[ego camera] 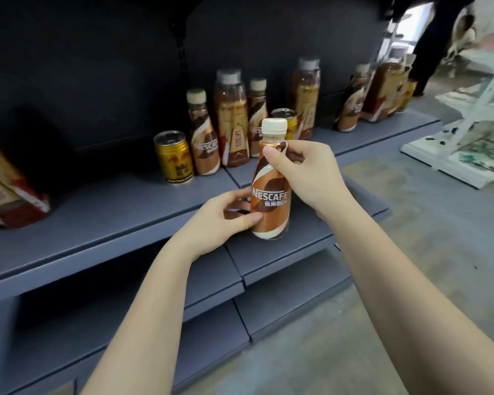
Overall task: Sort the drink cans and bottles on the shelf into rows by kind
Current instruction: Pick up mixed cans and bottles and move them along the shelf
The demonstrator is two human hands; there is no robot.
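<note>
Both hands hold a brown Nescafe bottle (271, 192) with a cream cap, upright, in front of the grey shelf (111, 212). My left hand (226, 218) grips its lower body; my right hand (303, 169) pinches its neck. Behind it on the shelf stand a gold can (174, 158), a second Nescafe bottle (204, 138), a tall tea bottle (232, 118), a third Nescafe bottle (257, 115), another gold can (285, 121) partly hidden by the held bottle, and a second tall tea bottle (304, 95). Farther right stand more bottles (351, 101).
A red and gold drink pack (9, 189) lies tilted at the shelf's left end. Lower grey shelves (283, 260) step out below my arms. A white rack (468, 138) stands on the concrete floor at right. A person's dark legs (434, 38) are at the top right.
</note>
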